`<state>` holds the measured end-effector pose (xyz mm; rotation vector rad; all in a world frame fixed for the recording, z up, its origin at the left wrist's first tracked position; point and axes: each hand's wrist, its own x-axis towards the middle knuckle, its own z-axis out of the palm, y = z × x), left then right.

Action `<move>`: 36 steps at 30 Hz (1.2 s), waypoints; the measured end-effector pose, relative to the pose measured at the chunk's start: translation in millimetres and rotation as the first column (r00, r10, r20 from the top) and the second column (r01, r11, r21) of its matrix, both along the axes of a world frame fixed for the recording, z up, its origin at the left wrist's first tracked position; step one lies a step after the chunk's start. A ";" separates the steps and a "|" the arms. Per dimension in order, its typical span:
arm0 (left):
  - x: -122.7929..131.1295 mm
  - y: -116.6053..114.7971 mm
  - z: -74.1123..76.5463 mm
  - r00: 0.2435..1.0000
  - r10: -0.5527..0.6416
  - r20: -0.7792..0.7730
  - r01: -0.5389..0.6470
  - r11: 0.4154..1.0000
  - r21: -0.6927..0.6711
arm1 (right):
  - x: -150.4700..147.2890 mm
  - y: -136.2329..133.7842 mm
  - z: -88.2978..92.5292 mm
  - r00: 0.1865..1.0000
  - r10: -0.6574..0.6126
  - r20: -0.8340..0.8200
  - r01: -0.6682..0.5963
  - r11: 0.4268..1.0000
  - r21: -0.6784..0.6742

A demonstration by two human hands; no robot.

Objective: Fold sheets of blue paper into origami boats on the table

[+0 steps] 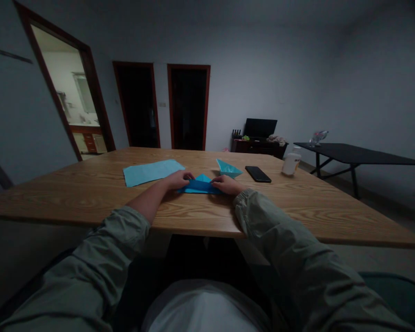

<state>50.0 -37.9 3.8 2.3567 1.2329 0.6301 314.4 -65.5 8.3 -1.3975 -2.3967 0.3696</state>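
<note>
A partly folded sheet of blue paper (pixel 201 186) lies on the wooden table in front of me, with a small peak on its far side and a darker flap along its near side. At the paper's left end, my left hand (pixel 178 179) grips the edge with curled fingers. My right hand (pixel 226 184) pinches the other end, fingertips on the darker flap. Just beyond my right hand stands a folded light-blue paper boat (pixel 228 168). Pale blue paper sheets (pixel 152 172) lie flat beyond my left hand.
On the wooden table (pixel 297 207), a black phone (pixel 257 174) lies right of the paper boat, and a white bottle (pixel 291 162) stands further right. A black table (pixel 363 153) is at the right. A dark screen (pixel 260 128) sits on a cabinet by the wall.
</note>
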 end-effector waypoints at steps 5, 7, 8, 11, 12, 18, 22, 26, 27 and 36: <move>-7.1 2.9 -0.7 0.982 0.175 0.076 -0.181 0.980 0.088 | 2.0 3.9 -5.6 1.000 -0.026 0.017 0.023 0.990 0.138; -11.6 2.8 2.7 0.973 0.230 -0.015 -0.226 0.965 0.132 | 2.2 3.7 -6.4 0.999 -0.028 0.018 0.025 0.988 0.151; -14.1 2.8 4.5 0.967 0.249 -0.060 -0.238 0.960 0.148 | 2.3 3.6 -6.4 0.999 -0.031 0.018 0.028 0.988 0.153; -20.3 3.4 7.3 0.966 0.225 -0.126 -0.216 0.973 0.080 | 2.1 3.5 -6.3 0.999 -0.033 0.024 0.029 0.987 0.157; -21.5 3.6 7.1 0.972 0.197 -0.127 -0.194 0.980 0.033 | 2.0 3.7 -6.4 0.999 -0.027 0.026 0.022 0.987 0.158; -21.1 3.5 3.6 0.995 0.070 -0.071 -0.076 0.993 -0.086 | 5.0 9.4 -9.6 1.000 -0.014 0.009 0.013 0.988 0.155; -22.1 4.2 3.5 0.997 0.039 -0.066 -0.046 0.993 -0.108 | 15.8 13.4 -7.3 0.996 -0.082 -0.039 0.089 0.956 0.278; -24.1 8.1 1.3 0.997 0.044 -0.055 -0.050 0.993 -0.111 | 26.1 11.2 -2.9 0.958 -0.288 0.020 0.259 0.890 0.374; -24.5 9.2 0.4 0.998 0.046 -0.049 -0.051 0.993 -0.110 | 27.1 10.3 -2.7 0.948 -0.317 0.030 0.285 0.886 0.367; -24.0 10.9 -1.8 0.997 0.059 -0.040 -0.063 0.992 -0.106 | 20.7 14.8 -9.4 0.982 -0.186 0.038 0.175 0.963 0.203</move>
